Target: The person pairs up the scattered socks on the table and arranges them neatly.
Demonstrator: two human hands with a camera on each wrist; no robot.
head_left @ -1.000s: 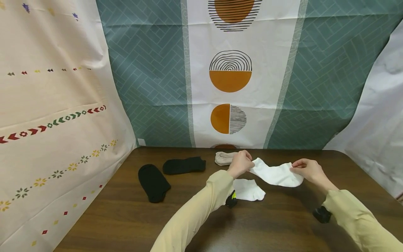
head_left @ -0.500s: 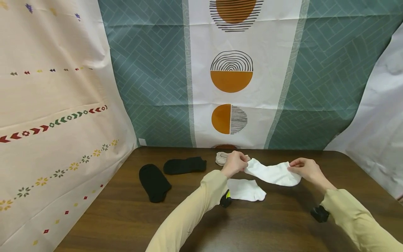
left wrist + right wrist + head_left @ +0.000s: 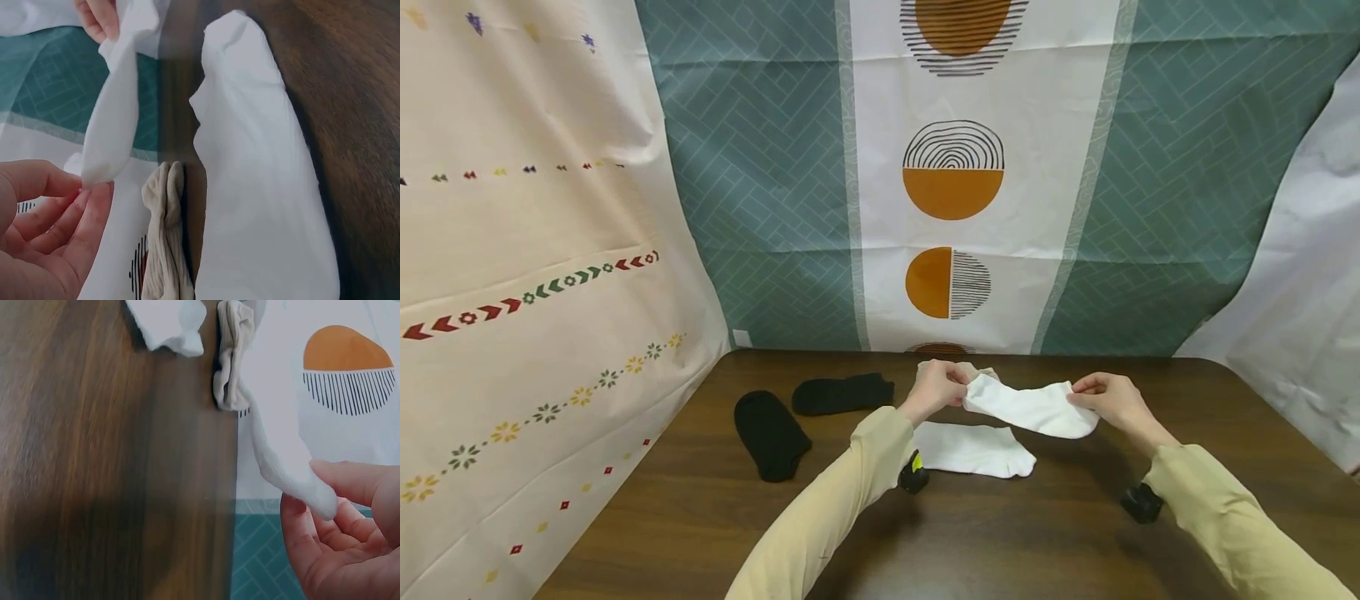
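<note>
A white ankle sock is stretched between both hands above the table. My left hand pinches one end of it between thumb and fingers, also plain in the left wrist view. The other end is pinched by my right hand, near the upper edge at the right. Below, a second white sock lies flat on the table, its left end partly behind the left sleeve. Behind the left hand lies a beige ribbed sock bundle, mostly hidden in the head view.
Two black socks lie at the table's left: one slanted sock and one lying sideways. The brown wooden table ends at a patterned cloth backdrop. Another cloth hangs along the left side.
Both hands have moved left with the stretched white sock. More of the white sock on the table shows now, while the beige bundle is more covered by the left hand.
</note>
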